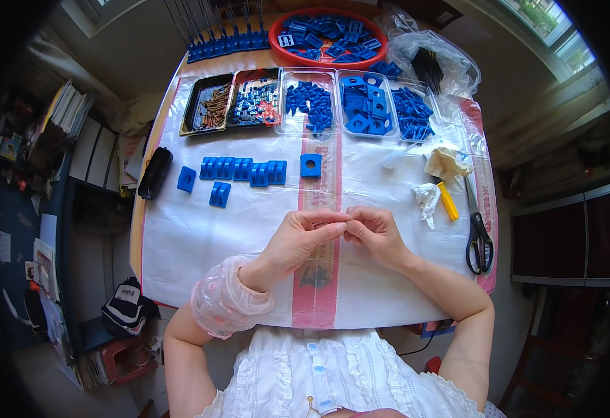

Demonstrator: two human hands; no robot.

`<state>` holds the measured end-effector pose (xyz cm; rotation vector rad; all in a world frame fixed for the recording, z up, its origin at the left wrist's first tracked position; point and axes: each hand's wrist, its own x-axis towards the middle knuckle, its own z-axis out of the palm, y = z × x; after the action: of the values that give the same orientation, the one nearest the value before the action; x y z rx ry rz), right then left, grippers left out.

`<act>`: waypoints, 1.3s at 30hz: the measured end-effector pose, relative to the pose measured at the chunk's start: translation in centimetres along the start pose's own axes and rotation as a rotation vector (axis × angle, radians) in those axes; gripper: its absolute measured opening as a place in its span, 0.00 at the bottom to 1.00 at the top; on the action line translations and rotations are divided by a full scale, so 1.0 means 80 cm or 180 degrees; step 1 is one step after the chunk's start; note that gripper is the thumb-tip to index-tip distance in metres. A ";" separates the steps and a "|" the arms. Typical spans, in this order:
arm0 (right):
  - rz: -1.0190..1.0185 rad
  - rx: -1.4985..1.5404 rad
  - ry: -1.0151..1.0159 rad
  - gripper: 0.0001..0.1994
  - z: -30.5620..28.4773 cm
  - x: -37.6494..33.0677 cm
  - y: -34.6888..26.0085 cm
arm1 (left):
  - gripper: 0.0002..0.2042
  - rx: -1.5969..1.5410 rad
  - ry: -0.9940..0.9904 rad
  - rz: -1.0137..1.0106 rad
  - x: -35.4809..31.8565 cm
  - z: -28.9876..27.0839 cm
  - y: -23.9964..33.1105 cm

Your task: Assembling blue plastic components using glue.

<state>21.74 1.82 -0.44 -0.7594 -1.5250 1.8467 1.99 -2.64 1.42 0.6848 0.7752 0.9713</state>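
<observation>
My left hand (303, 235) and my right hand (373, 233) meet fingertip to fingertip over the middle of the white plastic sheet (200, 230). Whatever is pinched between the fingertips is too small to make out. Just beyond the hands lies a row of joined blue plastic blocks (244, 169), with single blue blocks at its left (186, 179), below it (219, 194) and to its right (310, 165). No block is touched by either hand.
Clear and black trays (207, 104) of screws and blue parts line the far side, behind them a red bowl (327, 36) of blue parts. Scissors (479, 240), a yellow-handled tool (448, 200) and crumpled tissue (427, 198) lie right. A black case (155, 172) sits left.
</observation>
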 end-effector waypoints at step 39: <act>0.0003 0.0092 0.0002 0.07 0.001 -0.003 -0.002 | 0.13 -0.0394 -0.0146 -0.0206 0.000 -0.009 -0.008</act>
<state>21.82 1.62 -0.26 -0.7473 -1.4945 1.8650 1.70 -2.77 0.53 0.5695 0.6871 0.9336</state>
